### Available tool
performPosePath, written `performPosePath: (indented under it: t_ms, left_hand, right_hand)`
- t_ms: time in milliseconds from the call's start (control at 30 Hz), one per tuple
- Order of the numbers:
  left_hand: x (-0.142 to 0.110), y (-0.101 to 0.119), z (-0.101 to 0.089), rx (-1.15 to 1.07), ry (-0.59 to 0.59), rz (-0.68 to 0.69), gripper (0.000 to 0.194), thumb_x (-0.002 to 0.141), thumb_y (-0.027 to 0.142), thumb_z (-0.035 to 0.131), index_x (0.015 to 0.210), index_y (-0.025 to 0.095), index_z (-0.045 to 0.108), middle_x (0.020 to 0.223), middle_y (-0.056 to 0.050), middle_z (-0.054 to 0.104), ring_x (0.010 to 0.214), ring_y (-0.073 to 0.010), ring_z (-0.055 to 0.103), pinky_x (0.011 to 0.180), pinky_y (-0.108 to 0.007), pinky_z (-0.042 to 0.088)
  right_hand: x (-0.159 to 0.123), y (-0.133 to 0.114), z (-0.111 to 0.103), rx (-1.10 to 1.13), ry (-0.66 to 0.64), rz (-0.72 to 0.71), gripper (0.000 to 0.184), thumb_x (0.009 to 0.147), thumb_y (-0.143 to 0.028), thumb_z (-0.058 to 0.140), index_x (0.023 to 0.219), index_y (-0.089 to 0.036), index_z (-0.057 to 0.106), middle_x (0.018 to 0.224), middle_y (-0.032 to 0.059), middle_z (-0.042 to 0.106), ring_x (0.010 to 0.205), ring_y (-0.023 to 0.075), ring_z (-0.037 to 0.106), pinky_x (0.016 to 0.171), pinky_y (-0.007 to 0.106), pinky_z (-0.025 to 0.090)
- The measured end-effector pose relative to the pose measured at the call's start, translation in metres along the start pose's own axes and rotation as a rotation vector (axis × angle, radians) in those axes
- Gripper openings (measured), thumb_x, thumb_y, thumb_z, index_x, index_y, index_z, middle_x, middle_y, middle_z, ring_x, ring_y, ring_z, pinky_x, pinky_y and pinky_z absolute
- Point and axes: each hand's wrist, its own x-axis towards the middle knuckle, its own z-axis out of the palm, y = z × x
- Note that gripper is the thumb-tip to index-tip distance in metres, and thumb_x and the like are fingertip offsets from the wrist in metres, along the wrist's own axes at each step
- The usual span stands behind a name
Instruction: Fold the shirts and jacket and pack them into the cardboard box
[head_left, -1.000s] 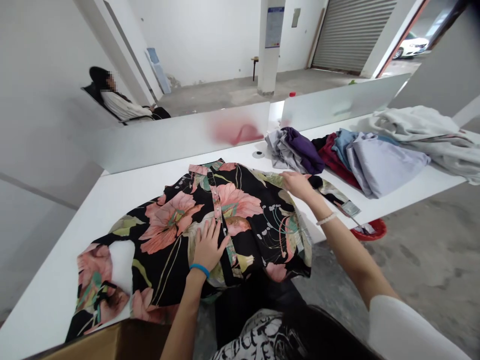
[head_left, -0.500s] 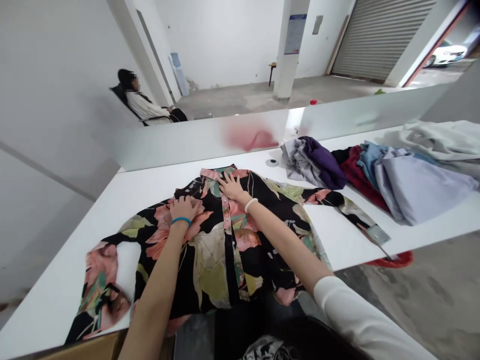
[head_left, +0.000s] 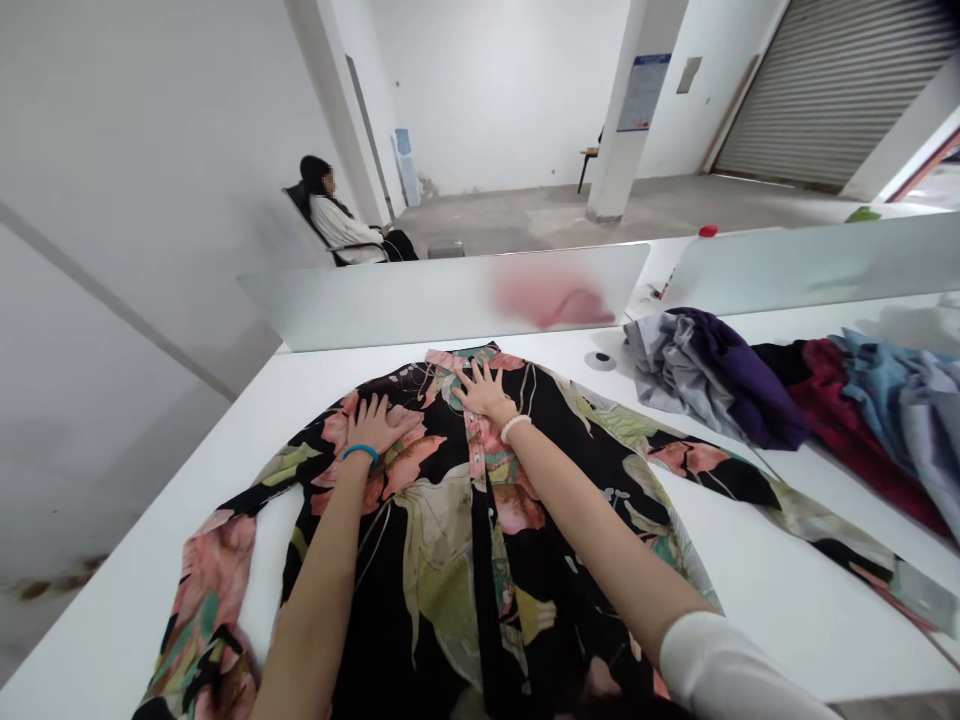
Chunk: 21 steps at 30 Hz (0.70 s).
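Note:
A black shirt with large pink and green flowers [head_left: 442, 540] lies spread front up on the white table, its collar at the far side and both sleeves stretched outward. My left hand [head_left: 375, 422], with a blue band at the wrist, rests flat on the chest at the left, fingers spread. Just below the collar, my right hand [head_left: 486, 393] lies flat beside the button placket, its fingers apart; a white band circles that wrist. Neither hand grips the cloth. My forearms cover parts of the shirt, and its hem is out of view.
Crumpled grey and purple cloth [head_left: 709, 375] lies at the right, with red and blue garments [head_left: 862, 420] beside it. A frosted divider [head_left: 420, 300] runs along the table's [head_left: 780, 590] back edge. Beyond it, a person [head_left: 341, 220] sits in a chair.
The view has shifted, so the table and shirt look nearer. My left hand's fingers have spread wider. Both hands remain on the shirt at nearly the same spots.

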Motion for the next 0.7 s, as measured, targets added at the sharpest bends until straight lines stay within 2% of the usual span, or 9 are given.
performPosePath:
  t_ms: [67, 200, 267, 333, 433, 500, 533, 633, 700]
  left_hand:
    - [0.003, -0.005, 0.001, 0.028, 0.035, 0.059, 0.070, 0.082, 0.062, 0.040, 0.140, 0.023, 0.041, 0.149, -0.012, 0.035, 0.140, -0.0338, 0.021, 0.110, -0.051, 0.020]
    - [0.003, -0.010, -0.003, 0.079, 0.037, 0.111, 0.059, 0.086, 0.054, 0.040, 0.137, 0.023, 0.045, 0.149, -0.012, 0.034, 0.140, -0.0357, 0.019, 0.109, -0.053, 0.019]
    - [-0.004, -0.006, -0.007, 0.089, 0.061, 0.121, 0.056, 0.087, 0.049, 0.040, 0.136, 0.022, 0.046, 0.149, -0.012, 0.035, 0.139, -0.0371, 0.019, 0.108, -0.056, 0.019]
    - [-0.024, 0.004, -0.012, 0.077, 0.140, 0.127, 0.054, 0.089, 0.044, 0.040, 0.136, 0.019, 0.046, 0.146, -0.015, 0.038, 0.139, -0.0375, 0.020, 0.108, -0.058, 0.019]
    - [-0.085, 0.036, -0.019, -0.012, 0.260, 0.252, 0.045, 0.091, 0.035, 0.038, 0.128, 0.015, 0.053, 0.138, -0.015, 0.048, 0.132, -0.0328, 0.035, 0.108, -0.054, 0.027]
    - [-0.143, 0.065, -0.021, -0.131, 0.214, 0.455, 0.037, 0.092, 0.034, 0.040, 0.119, 0.016, 0.058, 0.123, -0.012, 0.060, 0.118, -0.0266, 0.050, 0.102, -0.045, 0.039]
    - [-0.174, 0.079, -0.021, -0.184, 0.198, 0.479, 0.036, 0.092, 0.035, 0.042, 0.118, 0.017, 0.058, 0.117, -0.011, 0.062, 0.112, -0.0245, 0.054, 0.095, -0.041, 0.045]
    - [-0.255, 0.112, -0.014, -0.290, 0.204, 0.423, 0.028, 0.091, 0.031, 0.046, 0.113, 0.019, 0.059, 0.102, -0.008, 0.064, 0.095, -0.0209, 0.060, 0.080, -0.036, 0.052]
    - [-0.291, 0.122, -0.004, -0.326, 0.244, 0.366, 0.026, 0.090, 0.027, 0.049, 0.112, 0.019, 0.059, 0.099, -0.007, 0.065, 0.092, -0.0201, 0.061, 0.078, -0.036, 0.052]
  right_hand:
    - [0.012, -0.001, 0.002, -0.001, 0.017, 0.004, 0.065, 0.093, -0.058, 0.019, 0.149, -0.026, 0.021, 0.157, 0.0113, 0.008, 0.141, 0.0371, 0.003, 0.106, 0.064, 0.001]
    - [0.033, -0.002, 0.003, 0.013, 0.012, 0.024, 0.065, 0.093, -0.057, 0.018, 0.149, -0.026, 0.020, 0.157, 0.0117, 0.007, 0.141, 0.0375, 0.003, 0.105, 0.065, 0.000]
    - [0.038, -0.001, 0.004, 0.019, 0.015, 0.034, 0.065, 0.092, -0.058, 0.019, 0.149, -0.025, 0.020, 0.157, 0.0121, 0.008, 0.141, 0.0374, 0.003, 0.105, 0.065, 0.000]
    - [0.041, -0.001, 0.006, 0.018, 0.024, 0.045, 0.065, 0.092, -0.058, 0.020, 0.149, -0.026, 0.022, 0.157, 0.0114, 0.009, 0.141, 0.0364, 0.002, 0.106, 0.064, 0.001]
    - [0.042, -0.001, 0.008, 0.017, 0.027, 0.053, 0.063, 0.092, -0.057, 0.022, 0.148, -0.027, 0.023, 0.157, 0.0093, 0.009, 0.142, 0.0342, 0.002, 0.107, 0.062, 0.002]
    - [0.043, -0.001, 0.007, 0.031, 0.036, 0.049, 0.064, 0.092, -0.057, 0.025, 0.148, -0.027, 0.025, 0.157, 0.0093, 0.011, 0.142, 0.0344, 0.004, 0.108, 0.062, 0.002]
    - [0.044, 0.000, 0.004, 0.055, 0.045, 0.038, 0.064, 0.091, -0.057, 0.027, 0.147, -0.026, 0.028, 0.156, 0.0095, 0.014, 0.142, 0.0351, 0.006, 0.108, 0.062, 0.002]
    - [0.045, 0.007, -0.006, 0.167, 0.087, 0.030, 0.058, 0.094, -0.051, 0.024, 0.146, -0.025, 0.031, 0.154, 0.0091, 0.022, 0.140, 0.0347, 0.014, 0.107, 0.064, 0.010]
    - [0.041, 0.012, -0.014, 0.209, 0.129, 0.037, 0.054, 0.097, -0.042, 0.018, 0.145, -0.022, 0.032, 0.153, 0.0091, 0.024, 0.140, 0.0325, 0.015, 0.106, 0.064, 0.014]
